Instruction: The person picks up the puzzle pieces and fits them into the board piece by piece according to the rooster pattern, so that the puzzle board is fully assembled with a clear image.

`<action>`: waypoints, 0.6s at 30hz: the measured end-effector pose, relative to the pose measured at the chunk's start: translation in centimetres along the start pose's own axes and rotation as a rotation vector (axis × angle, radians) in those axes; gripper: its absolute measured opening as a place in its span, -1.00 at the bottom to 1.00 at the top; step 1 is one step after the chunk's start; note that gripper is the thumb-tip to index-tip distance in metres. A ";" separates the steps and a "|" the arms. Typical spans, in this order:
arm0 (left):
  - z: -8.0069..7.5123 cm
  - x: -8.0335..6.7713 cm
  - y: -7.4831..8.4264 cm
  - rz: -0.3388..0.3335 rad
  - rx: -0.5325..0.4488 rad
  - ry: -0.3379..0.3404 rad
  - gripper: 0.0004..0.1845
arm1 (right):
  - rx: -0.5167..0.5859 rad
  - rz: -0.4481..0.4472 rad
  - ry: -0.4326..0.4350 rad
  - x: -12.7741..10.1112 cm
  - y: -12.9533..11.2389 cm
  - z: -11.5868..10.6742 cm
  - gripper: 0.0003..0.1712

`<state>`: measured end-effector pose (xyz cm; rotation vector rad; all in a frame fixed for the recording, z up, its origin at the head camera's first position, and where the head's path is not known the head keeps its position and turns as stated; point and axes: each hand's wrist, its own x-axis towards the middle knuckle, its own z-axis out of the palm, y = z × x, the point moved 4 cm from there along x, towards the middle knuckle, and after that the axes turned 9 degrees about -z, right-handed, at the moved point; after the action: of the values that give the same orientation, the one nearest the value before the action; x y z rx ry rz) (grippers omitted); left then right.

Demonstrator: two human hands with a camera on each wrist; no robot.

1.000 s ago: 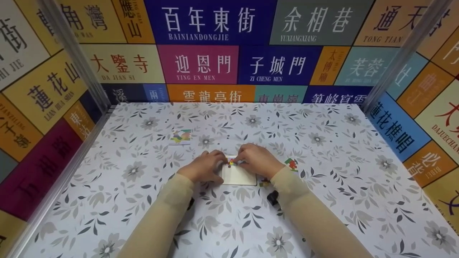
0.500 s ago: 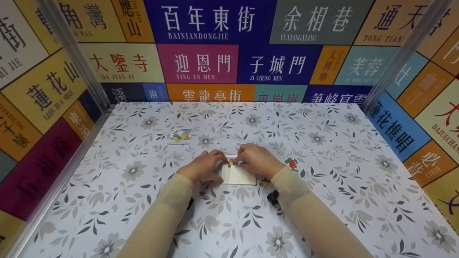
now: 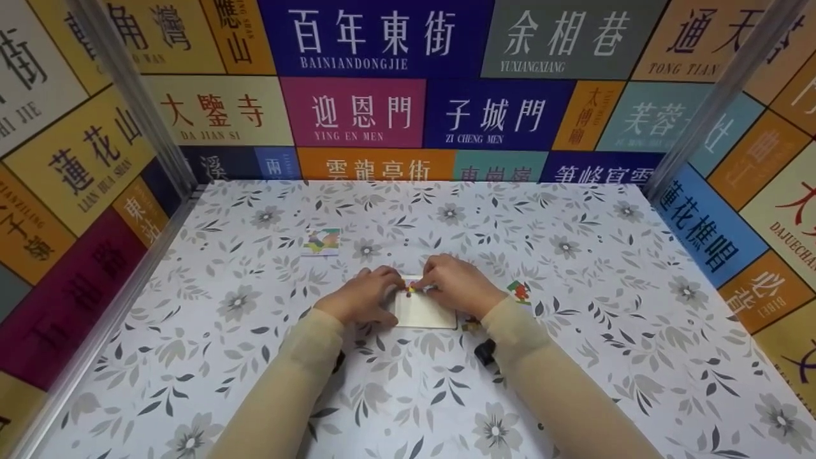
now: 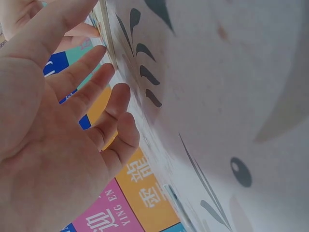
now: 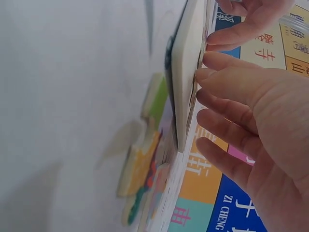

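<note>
Left hand (image 3: pixel 360 296) and right hand (image 3: pixel 456 285), fingers loosely extended, press a small coloured piece (image 3: pixel 411 291) at the far edge of the white board (image 3: pixel 424 312) lying mid-table (image 3: pixel 574 357).

Bright, even light with faint shadows; head view sharp, both wrist views softly blurred.

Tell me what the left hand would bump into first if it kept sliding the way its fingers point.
Probably the right hand: the left hand points across the white puzzle tray toward it, with a small coloured piece between their fingertips.
</note>
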<state>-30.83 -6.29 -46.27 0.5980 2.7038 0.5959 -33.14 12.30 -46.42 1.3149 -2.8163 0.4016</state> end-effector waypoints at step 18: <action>0.0 0.0 -0.2 -0.009 -0.021 -0.002 -0.35 | 0.120 0.001 0.042 -0.3 0.5 -0.3 -0.76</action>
<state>-30.87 -6.43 -46.32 0.5808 2.6934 0.6205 -33.35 12.88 -46.29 1.3086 -2.7978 0.6006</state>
